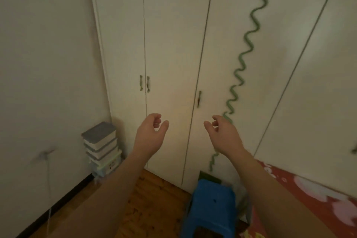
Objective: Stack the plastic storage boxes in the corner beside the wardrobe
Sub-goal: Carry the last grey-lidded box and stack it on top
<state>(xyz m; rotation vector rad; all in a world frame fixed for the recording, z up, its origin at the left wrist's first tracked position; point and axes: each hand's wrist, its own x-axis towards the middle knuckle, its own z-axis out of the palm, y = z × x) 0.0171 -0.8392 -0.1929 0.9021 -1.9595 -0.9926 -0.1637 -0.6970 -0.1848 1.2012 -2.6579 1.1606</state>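
A stack of plastic storage boxes (101, 148) with grey lids stands in the corner between the left wall and the white wardrobe (173, 44); the lowest boxes look pale green and blue. My left hand (151, 133) is raised in front of the wardrobe doors, fingers loosely curled, holding nothing. My right hand (222, 133) is held up beside it in the same loose curl, also with nothing in it. Both hands are well to the right of the stack and above it.
A blue plastic stool (211, 205) stands on the wooden floor (154, 208) near the wardrobe base. A red patterned bedcover (309, 205) fills the lower right. A green wavy decoration (249, 44) hangs on a wardrobe door. A thin cord (48, 179) runs down the left wall.
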